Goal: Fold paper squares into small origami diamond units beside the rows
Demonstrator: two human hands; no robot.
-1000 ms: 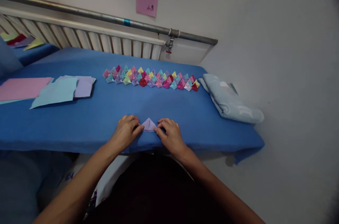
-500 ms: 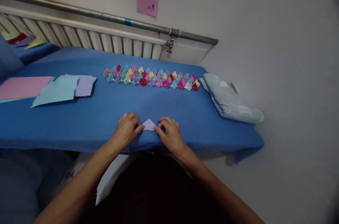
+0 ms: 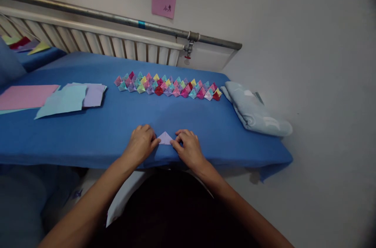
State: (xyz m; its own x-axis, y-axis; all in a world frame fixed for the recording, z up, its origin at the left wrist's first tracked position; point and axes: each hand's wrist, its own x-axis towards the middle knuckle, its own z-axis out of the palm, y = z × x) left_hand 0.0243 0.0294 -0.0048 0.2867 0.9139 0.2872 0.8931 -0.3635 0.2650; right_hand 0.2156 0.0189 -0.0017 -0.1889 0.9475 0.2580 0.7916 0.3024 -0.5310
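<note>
Left hand (image 3: 141, 143) and right hand (image 3: 188, 147): fingertips pressed on opposite corners of a small lilac folded-paper triangle (image 3: 165, 138), lying flat between them on the blue-covered surface (image 3: 111, 123), base crosswise, apex pointing away; both equally near.

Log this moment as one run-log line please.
left hand: pressing folded lilac paper triangle | right hand: pressing its other side | surface: blue cloth table | behind: row of folded paper pieces
</note>
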